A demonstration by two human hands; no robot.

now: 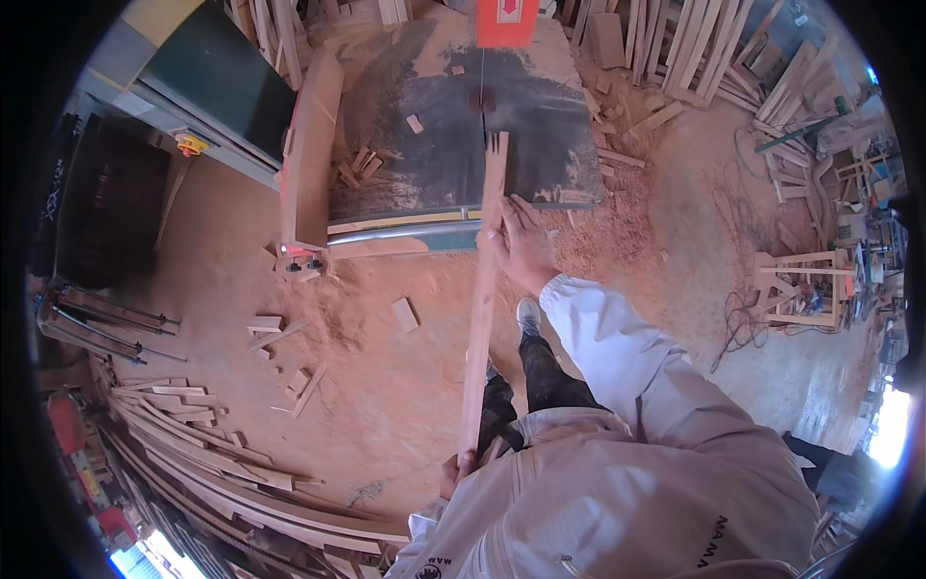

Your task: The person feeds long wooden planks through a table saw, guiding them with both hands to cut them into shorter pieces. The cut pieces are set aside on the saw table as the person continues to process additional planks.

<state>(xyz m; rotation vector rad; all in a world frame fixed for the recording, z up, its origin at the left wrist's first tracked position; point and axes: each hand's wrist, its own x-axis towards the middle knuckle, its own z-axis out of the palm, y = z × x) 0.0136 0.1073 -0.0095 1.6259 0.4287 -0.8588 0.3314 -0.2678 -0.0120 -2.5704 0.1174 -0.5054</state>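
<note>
A long, narrow wooden strip [479,338] runs from near my waist to the dark saw table [405,169], its far part lying over the table. Narrow slots are cut into its far end, which sits just short of the thin upright band saw blade [482,72]. My right hand [524,246] is closed on the strip close to the table's front edge, thumb on the wood and fingers along its right side. Down by my waist, my left hand [453,473] grips the near end; some of its fingers are hidden.
An orange-red guard [506,24] hangs over the blade. Along the table's left side stands a wooden fence [311,154]. Small offcuts [362,164] lie on the table, and more wood scraps [405,314] and sawdust cover the floor. Long boards [241,492] are piled at lower left.
</note>
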